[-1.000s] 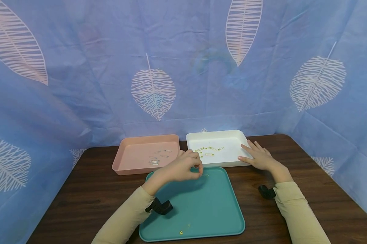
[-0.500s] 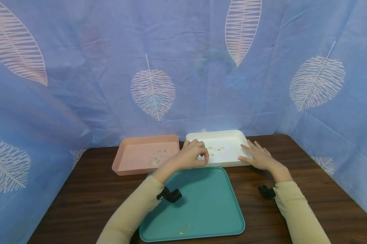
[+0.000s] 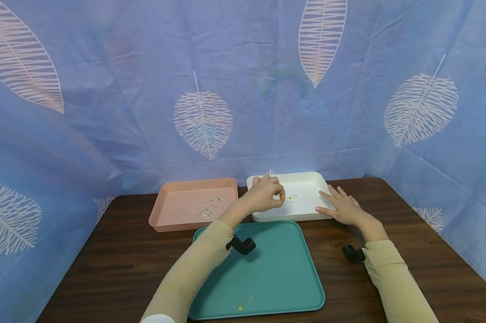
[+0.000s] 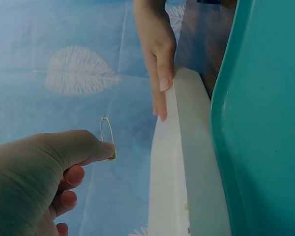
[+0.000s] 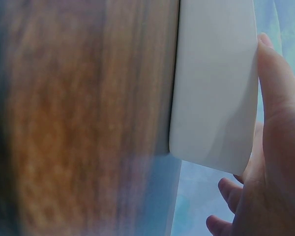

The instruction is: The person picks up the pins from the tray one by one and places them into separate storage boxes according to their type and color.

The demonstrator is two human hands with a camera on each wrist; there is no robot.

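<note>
Between thumb and forefinger my left hand [image 3: 264, 194] pinches a gold safety pin [image 4: 108, 137], seen standing out from the fingertips in the left wrist view. In the head view that hand is over the left part of the white tray [image 3: 307, 184]. Several gold safety pins [image 3: 292, 196] lie in this tray, some hidden behind the hand. My right hand [image 3: 345, 210] rests with spread, straight fingers on the white tray's right edge. A gold safety pin [image 3: 240, 308] lies near the front edge of the teal tray [image 3: 279, 269].
A pink tray [image 3: 178, 211] with several silver safety pins [image 3: 204, 215] stands back left, beside the white one. All trays stand on a dark wooden table [image 3: 113, 260]. A blue leaf-patterned cloth [image 3: 247, 112] hangs behind the table.
My left hand has moved from the teal tray's far edge up and right over the white tray, carrying the safety pin. The right hand has stayed in place.
</note>
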